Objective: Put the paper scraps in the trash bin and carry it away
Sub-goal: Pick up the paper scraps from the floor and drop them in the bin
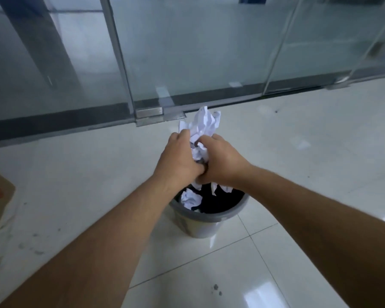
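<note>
Head view: left hand (178,161) and right hand (222,163) clutch crumpled paper scraps (203,125) — directly above trash bin (209,218).

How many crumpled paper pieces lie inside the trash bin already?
2 at least: one crumpled paper ball at the bin's left side, one smaller scrap near the back, under the hands. The trash bin is dark inside; more may be hidden.

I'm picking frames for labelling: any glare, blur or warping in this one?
Head view: glare on the glossy floor tiles at the bottom; wide-angle bending of the glass partition; top right corner smeared; both hands and the crumpled paper reasonably sharp.
</note>
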Action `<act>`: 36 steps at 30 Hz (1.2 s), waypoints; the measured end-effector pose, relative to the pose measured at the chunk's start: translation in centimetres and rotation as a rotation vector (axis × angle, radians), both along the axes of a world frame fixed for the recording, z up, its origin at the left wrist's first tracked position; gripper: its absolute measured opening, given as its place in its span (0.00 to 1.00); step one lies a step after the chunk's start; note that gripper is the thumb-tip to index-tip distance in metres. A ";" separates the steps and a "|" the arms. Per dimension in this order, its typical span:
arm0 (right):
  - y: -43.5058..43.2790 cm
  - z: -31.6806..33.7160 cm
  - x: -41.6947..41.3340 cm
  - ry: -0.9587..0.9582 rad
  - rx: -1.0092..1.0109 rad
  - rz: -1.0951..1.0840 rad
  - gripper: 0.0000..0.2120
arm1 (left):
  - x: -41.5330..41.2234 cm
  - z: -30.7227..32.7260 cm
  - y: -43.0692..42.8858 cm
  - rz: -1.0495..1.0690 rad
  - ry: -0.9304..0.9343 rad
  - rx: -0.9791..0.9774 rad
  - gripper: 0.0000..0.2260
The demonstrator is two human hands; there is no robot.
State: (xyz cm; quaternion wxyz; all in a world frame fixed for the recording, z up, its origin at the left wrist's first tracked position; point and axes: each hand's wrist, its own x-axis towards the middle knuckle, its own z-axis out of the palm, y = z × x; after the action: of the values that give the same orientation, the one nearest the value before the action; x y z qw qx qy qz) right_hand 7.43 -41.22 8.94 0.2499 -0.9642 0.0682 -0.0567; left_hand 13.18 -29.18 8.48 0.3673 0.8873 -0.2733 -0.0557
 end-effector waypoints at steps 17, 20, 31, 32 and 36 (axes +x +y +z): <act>-2.5 -2.7 -1.8 0.325 -0.231 -0.162 0.45 | -0.2 -2.5 2.4 -0.095 0.344 0.152 0.29; -0.6 -2.2 -1.5 0.235 -0.177 -0.154 0.38 | 0.1 -2.9 5.8 -0.016 0.350 0.083 0.28; 18.2 -18.9 -11.6 0.641 0.307 0.197 0.44 | -19.0 -21.5 27.7 0.036 0.806 0.666 0.48; 18.5 -21.1 -14.0 0.707 0.281 0.158 0.47 | -21.2 -22.9 28.4 0.043 0.839 0.682 0.51; 20.1 -27.1 -22.5 0.847 0.148 0.101 0.54 | -26.8 -26.2 28.0 0.125 0.820 0.636 0.54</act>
State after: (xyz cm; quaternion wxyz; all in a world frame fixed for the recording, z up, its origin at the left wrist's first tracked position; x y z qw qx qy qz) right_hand -15.08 -21.17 -18.13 0.2709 -0.8839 0.1213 0.3614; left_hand -13.61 -1.22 -17.70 0.1593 0.8749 -0.0229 -0.4569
